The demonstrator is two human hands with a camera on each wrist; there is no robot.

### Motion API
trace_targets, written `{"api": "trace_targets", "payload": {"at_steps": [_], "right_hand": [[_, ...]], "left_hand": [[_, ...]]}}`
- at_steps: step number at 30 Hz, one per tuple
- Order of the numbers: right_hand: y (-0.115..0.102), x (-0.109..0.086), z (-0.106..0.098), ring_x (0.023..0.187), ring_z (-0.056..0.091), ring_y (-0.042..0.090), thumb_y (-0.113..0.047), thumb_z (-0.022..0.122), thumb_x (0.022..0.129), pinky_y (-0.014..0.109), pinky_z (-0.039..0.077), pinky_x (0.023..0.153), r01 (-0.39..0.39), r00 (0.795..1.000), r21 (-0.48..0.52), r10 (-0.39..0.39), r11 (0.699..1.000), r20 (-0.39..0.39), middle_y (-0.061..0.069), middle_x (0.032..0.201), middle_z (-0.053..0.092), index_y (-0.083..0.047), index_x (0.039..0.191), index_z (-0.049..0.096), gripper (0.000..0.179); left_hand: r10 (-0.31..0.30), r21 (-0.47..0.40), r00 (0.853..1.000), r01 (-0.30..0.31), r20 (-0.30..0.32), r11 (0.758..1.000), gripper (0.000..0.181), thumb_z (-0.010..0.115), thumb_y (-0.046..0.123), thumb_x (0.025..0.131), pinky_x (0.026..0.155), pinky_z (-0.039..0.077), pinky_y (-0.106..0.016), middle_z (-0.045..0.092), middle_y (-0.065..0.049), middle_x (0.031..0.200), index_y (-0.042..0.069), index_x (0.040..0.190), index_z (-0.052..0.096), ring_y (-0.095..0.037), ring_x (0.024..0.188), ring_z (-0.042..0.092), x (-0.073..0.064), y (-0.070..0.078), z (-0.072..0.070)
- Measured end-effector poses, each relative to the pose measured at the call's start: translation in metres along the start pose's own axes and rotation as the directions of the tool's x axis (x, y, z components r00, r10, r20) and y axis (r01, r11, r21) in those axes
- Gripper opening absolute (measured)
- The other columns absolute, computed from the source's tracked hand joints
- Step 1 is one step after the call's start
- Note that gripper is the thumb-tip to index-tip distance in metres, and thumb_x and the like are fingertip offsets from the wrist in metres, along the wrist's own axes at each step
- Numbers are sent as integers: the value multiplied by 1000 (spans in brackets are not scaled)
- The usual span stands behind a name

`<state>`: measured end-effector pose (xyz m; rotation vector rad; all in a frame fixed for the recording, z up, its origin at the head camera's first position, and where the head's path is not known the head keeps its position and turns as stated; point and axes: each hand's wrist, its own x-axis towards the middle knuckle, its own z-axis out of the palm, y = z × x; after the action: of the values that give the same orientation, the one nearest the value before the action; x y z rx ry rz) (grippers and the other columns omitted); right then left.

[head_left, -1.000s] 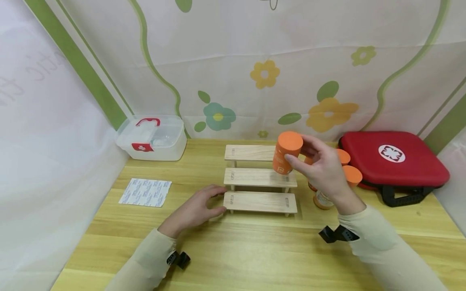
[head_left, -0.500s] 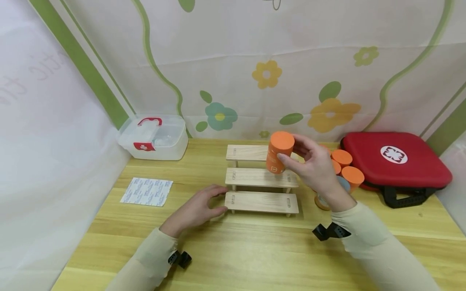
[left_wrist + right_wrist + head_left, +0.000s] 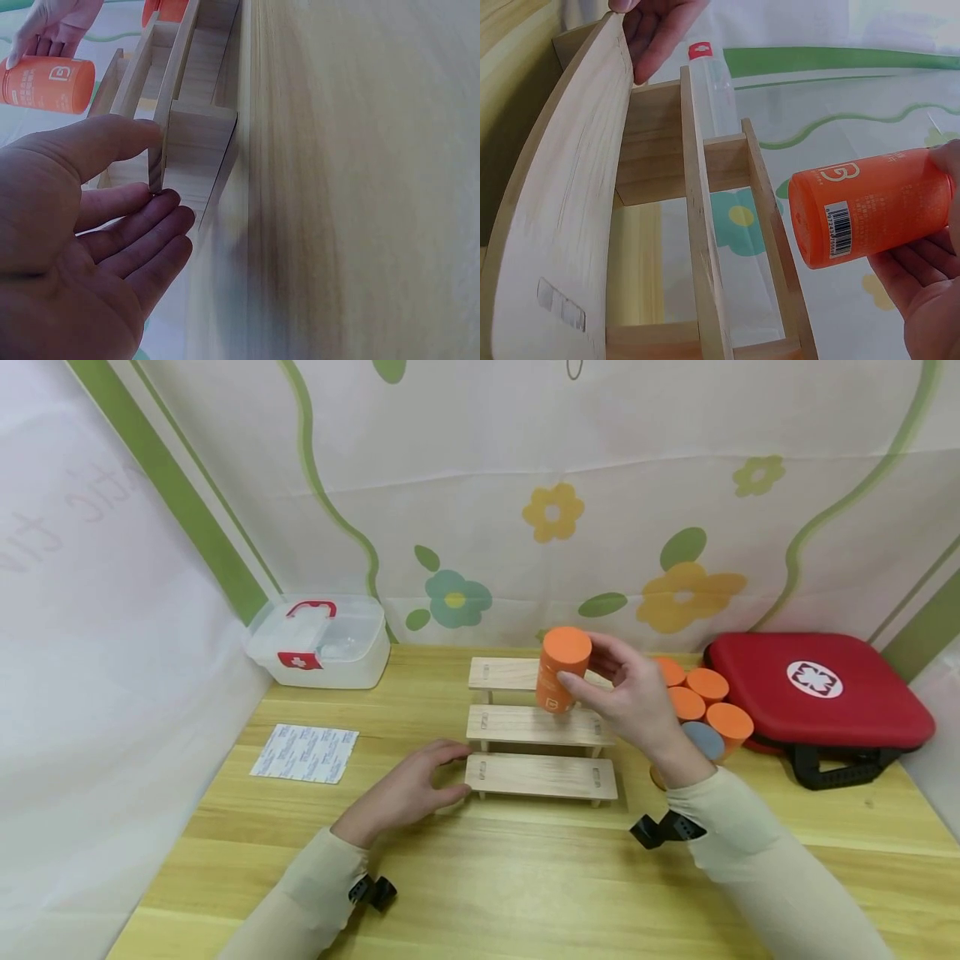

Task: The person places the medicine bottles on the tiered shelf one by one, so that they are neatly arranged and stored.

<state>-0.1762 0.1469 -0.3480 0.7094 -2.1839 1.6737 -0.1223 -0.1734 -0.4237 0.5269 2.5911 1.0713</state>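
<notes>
My right hand (image 3: 636, 702) grips an orange bottle (image 3: 562, 670) by its upper side, upright above the middle and rear steps of a wooden three-step rack (image 3: 536, 725). The right wrist view shows the bottle's base and its barcode (image 3: 838, 229), apart from the rack. At the rack's left end, my left hand (image 3: 405, 789) holds the lowest step between thumb and index finger; the left wrist view shows the other fingers (image 3: 154, 259) stretched out below that. To the right stands a group of several orange-lidded bottles (image 3: 686, 703) and one grey-blue-lidded bottle (image 3: 703, 741), partly hidden by my right wrist.
A red first-aid case (image 3: 813, 693) with a black handle lies at the right rear. At the left rear sits a clear plastic first-aid box (image 3: 322, 647). A white printed packet (image 3: 306, 753) lies on the table (image 3: 480, 877) at left. A flowered cloth (image 3: 480, 527) hangs behind.
My right hand has carried the orange bottle a little leftward over the rack, uncovering more of the bottles at right. The left hand has stayed at the rack's end.
</notes>
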Motion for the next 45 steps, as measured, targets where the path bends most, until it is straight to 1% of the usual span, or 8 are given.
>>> {"api": "trace_targets", "payload": {"at_steps": [6,12,24,29,32,37,43,45], "right_hand": [[0,5,7,116,68,-3,5,79,92,13,56,102,-25,1000,-7,25,1000,10,26,134,71,8,141,64,52],[0,9,11,117,68,-3,3,79,93,13,56,102,-50,999,9,50,999,22,25,136,71,6,143,63,53],[-1,18,20,117,68,0,1,80,93,15,57,104,-58,998,14,57,998,28,22,136,71,3,143,64,53],[-1,23,26,116,69,-1,0,81,93,15,57,103,-38,999,-1,38,999,24,21,134,72,3,143,65,52],[-1,26,30,115,69,0,0,80,93,16,58,103,-29,999,10,29,1000,25,21,134,72,3,142,65,51],[-1,32,37,116,70,7,-2,79,95,18,57,104,-43,999,35,41,998,35,21,133,72,3,142,65,49],[4,39,44,123,71,25,-5,80,96,21,58,105,-76,997,48,74,996,35,19,135,72,2,144,63,52],[6,40,46,125,70,29,-6,81,96,23,59,106,-78,997,50,77,996,31,19,136,72,2,145,63,53]], "left_hand": [[-2,-2,1000,2,-2,1000,59,77,25,102,125,45,-56,60,-8,157,8,155,58,-32,149,54,0,0,0],[-2,0,1000,2,-4,1000,59,77,25,102,125,45,-56,60,-7,156,9,154,58,-32,148,54,0,0,0],[9,9,1000,-9,-6,1000,59,77,27,102,125,46,-55,60,-7,156,9,155,58,-32,148,55,0,0,1],[10,9,1000,-10,-8,1000,59,77,27,102,125,45,-55,60,-6,156,10,155,58,-31,149,54,0,0,1],[10,11,1000,-10,-9,1000,59,77,27,102,125,45,-55,60,-6,156,10,155,58,-31,148,54,-1,0,1],[1,9,1000,-1,-10,1000,58,77,27,102,126,44,-55,60,-6,156,10,154,59,-31,149,54,-1,0,1],[-10,9,1000,10,-10,1000,59,77,27,102,126,44,-55,59,-6,158,11,155,58,-31,150,53,-1,0,1],[-12,6,1000,12,-9,1000,59,77,27,102,126,44,-55,59,-6,158,10,155,58,-31,150,53,-1,0,1]]}}
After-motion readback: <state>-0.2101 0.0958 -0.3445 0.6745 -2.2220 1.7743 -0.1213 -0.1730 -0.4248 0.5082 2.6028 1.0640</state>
